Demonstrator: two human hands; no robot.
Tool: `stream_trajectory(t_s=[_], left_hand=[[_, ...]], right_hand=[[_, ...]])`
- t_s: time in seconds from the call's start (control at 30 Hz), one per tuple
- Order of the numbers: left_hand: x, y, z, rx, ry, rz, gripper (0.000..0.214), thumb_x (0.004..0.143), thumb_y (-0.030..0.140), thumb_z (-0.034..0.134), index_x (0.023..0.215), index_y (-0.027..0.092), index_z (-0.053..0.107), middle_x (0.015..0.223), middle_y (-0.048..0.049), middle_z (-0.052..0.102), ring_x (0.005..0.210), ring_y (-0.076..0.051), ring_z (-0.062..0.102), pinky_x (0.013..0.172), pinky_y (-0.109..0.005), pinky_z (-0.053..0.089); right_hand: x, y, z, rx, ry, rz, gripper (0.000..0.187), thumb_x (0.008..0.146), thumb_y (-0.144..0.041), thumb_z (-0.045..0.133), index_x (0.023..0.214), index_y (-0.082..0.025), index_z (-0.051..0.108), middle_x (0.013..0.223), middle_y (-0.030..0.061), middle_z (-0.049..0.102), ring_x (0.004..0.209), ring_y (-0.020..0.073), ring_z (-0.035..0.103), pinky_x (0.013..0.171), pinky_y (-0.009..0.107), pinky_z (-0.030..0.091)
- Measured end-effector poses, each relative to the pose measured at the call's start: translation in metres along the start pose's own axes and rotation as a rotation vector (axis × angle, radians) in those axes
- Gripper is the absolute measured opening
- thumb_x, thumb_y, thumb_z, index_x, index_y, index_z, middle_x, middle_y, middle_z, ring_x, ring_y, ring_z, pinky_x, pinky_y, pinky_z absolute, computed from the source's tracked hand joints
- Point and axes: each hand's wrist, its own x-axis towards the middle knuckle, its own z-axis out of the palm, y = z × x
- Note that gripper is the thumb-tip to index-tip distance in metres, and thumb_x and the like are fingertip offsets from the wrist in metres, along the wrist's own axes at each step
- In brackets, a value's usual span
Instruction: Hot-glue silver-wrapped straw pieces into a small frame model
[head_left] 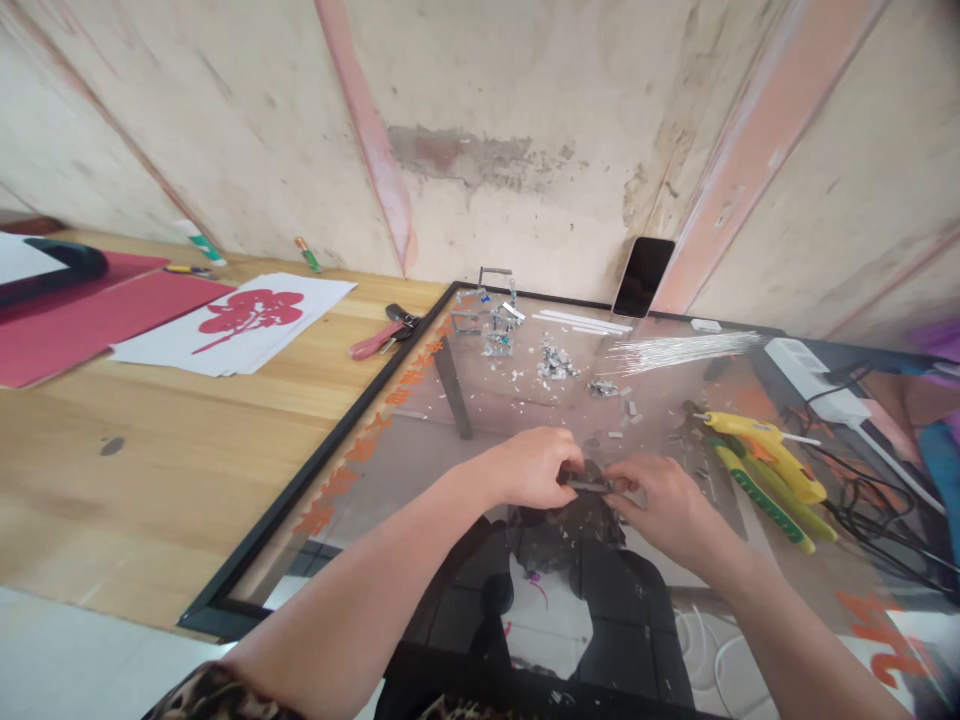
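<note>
Both my hands meet over a black-framed glass panel [337, 430] lying on a wooden table. My left hand [536, 465] and my right hand [660, 505] each pinch one end of a small flat silvery strip [586, 485] held between them just above the glass. Fingers of both hands are curled closed on it. Beyond my hands lie small silver scraps [555, 362] and a little silver frame structure [491, 315].
A yellow glue gun [765, 445] and a green-yellow tool [761, 498] lie to the right, with black cables, a white power strip [814, 372] and a bundle of thin silver rods [675, 350]. A phone [643, 277] leans on the wall. Red paper cutout sheets [240, 318] and a red-handled tool [375, 340] lie left.
</note>
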Motion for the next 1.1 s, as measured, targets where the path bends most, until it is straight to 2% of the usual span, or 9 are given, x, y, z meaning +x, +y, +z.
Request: stream_trajectory(t_s=[0.13, 0.23, 0.53, 0.67, 0.8, 1.1], left_hand=[[-0.003, -0.012, -0.004, -0.017, 0.001, -0.047, 0.020, 0.069, 0.026, 0.062, 0.086, 0.018, 0.068, 0.086, -0.0030, 0.062, 0.074, -0.014, 0.057, 0.067, -0.024, 0.044], [-0.004, -0.017, -0.004, -0.021, -0.018, -0.063, 0.018, 0.069, 0.027, 0.063, 0.084, 0.019, 0.068, 0.086, -0.0025, 0.062, 0.074, -0.014, 0.057, 0.067, -0.023, 0.044], [-0.003, -0.017, -0.001, -0.015, -0.011, -0.037, 0.012, 0.069, 0.021, 0.060, 0.079, 0.019, 0.068, 0.084, -0.0019, 0.062, 0.071, -0.013, 0.056, 0.066, -0.022, 0.043], [-0.002, -0.022, -0.002, 0.039, 0.081, -0.087, 0.015, 0.073, 0.014, 0.053, 0.077, 0.019, 0.067, 0.083, -0.0023, 0.063, 0.072, -0.013, 0.057, 0.067, -0.023, 0.043], [0.001, -0.027, -0.003, 0.102, 0.184, -0.155, 0.016, 0.080, 0.018, 0.050, 0.078, 0.018, 0.065, 0.082, -0.0031, 0.065, 0.075, -0.015, 0.058, 0.072, -0.026, 0.043], [0.002, -0.032, 0.001, 0.092, 0.216, -0.205, 0.016, 0.084, 0.020, 0.048, 0.082, 0.018, 0.064, 0.084, -0.0031, 0.066, 0.074, -0.014, 0.057, 0.068, -0.025, 0.042]], right_hand=[[-0.002, 0.015, -0.008, 0.010, -0.025, 0.050, 0.016, 0.076, -0.021, 0.058, 0.088, -0.027, 0.068, 0.081, -0.0021, 0.067, 0.078, 0.0152, 0.060, 0.072, 0.027, 0.039], [-0.002, 0.022, -0.009, -0.004, -0.037, 0.015, 0.015, 0.078, -0.021, 0.055, 0.084, -0.026, 0.068, 0.082, -0.0012, 0.068, 0.079, 0.0157, 0.060, 0.072, 0.028, 0.039], [0.000, 0.015, -0.004, -0.025, -0.034, -0.027, 0.013, 0.081, -0.023, 0.055, 0.079, -0.026, 0.067, 0.077, -0.0015, 0.067, 0.078, 0.0165, 0.059, 0.073, 0.029, 0.039], [-0.001, 0.023, -0.007, -0.020, 0.016, 0.007, 0.013, 0.081, -0.024, 0.055, 0.079, -0.026, 0.067, 0.082, -0.0016, 0.068, 0.081, 0.0165, 0.060, 0.074, 0.029, 0.040], [0.000, 0.035, -0.008, -0.031, 0.091, 0.063, 0.014, 0.081, -0.024, 0.054, 0.079, -0.025, 0.067, 0.081, -0.0003, 0.068, 0.079, 0.0165, 0.060, 0.072, 0.029, 0.041], [0.001, 0.052, -0.006, -0.116, 0.201, 0.085, 0.017, 0.081, -0.026, 0.052, 0.083, -0.024, 0.069, 0.085, 0.0022, 0.068, 0.082, 0.0183, 0.061, 0.075, 0.030, 0.044]])
